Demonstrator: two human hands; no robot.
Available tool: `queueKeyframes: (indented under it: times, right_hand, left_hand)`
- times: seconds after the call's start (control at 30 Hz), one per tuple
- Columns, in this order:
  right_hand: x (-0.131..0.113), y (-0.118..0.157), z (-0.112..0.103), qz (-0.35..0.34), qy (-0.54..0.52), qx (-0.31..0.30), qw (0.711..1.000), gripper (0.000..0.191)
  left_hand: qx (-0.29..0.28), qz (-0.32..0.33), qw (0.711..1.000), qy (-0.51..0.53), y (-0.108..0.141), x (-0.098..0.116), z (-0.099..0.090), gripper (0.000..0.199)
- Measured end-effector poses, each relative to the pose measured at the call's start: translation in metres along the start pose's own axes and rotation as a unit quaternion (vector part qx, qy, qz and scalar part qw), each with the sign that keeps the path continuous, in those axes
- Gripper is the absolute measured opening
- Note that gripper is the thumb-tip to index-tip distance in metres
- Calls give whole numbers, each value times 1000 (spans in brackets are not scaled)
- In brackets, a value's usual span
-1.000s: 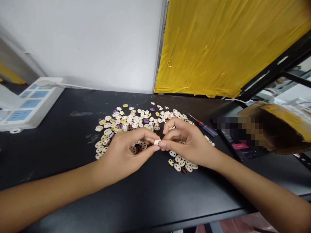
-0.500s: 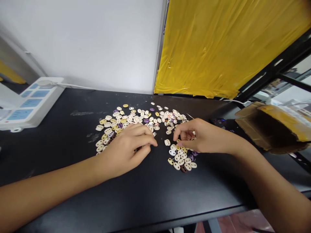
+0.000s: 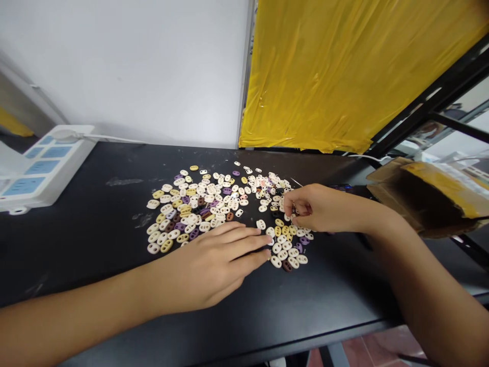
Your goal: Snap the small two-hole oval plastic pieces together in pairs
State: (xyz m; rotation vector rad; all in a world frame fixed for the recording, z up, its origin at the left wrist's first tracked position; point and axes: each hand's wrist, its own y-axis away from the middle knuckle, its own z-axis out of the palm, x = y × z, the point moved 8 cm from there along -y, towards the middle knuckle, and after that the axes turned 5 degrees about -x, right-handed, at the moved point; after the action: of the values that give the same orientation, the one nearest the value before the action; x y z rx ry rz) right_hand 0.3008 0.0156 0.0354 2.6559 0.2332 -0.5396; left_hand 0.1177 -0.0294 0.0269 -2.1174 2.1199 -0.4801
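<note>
Many small oval pieces with two holes, cream, yellow, purple and brown, lie on a black table point(image 3: 114, 219). The large left pile point(image 3: 191, 204) is beyond my left hand point(image 3: 217, 260), which is flat, palm down, fingers stretched right. Its fingertips reach the left edge of the near right group point(image 3: 284, 247). My right hand point(image 3: 305, 206) is above the right side of the pieces, between that group and a far cluster of smaller pieces point(image 3: 267, 186). Its fingers are curled together; whether a piece is between them is hidden.
A white power strip point(image 3: 46, 168) with blue sockets and a plugged-in cable is at the left. An open cardboard box point(image 3: 431, 199) stands at the right. Behind the table are a white panel point(image 3: 133, 71) and a yellow plastic sheet point(image 3: 317, 76).
My left hand has moved right and nearer the front edge, its fingers straightened, uncovering more of the left pile. My right hand has shifted slightly right and away from the near group.
</note>
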Motion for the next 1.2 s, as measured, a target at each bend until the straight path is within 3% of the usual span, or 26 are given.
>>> queueKeyframes:
  times: [0.1, 0.33, 0.53, 0.67, 0.9, 1.2]
  right_hand:
    - [2, -2, 0, -1, -3, 8, 1000, 21]
    - [2, -5, -3, -12, 10, 52, 999, 20]
    - [-9, -6, -8, -55, 21, 109, 992, 5]
    - [-16, -10, 0, -86, 17, 99, 991, 11]
    - [-16, -11, -1, -56, 44, 99, 993, 16]
    - [-9, -12, -3, -22, 65, 111, 991, 8]
  left_hand:
    - [-18, -6, 1000, -4, 0, -2, 6, 39]
    - [14, -2, 1000, 10, 0, 0, -1, 31]
    - [8, -1, 1000, 13, -1, 0, -1, 34]
    - [9, 5, 1000, 6, -1, 1, -1, 33]
    - [44, -7, 999, -3, 0, -3, -5, 28]
    - [70, -40, 996, -23, 4, -14, -9, 26]
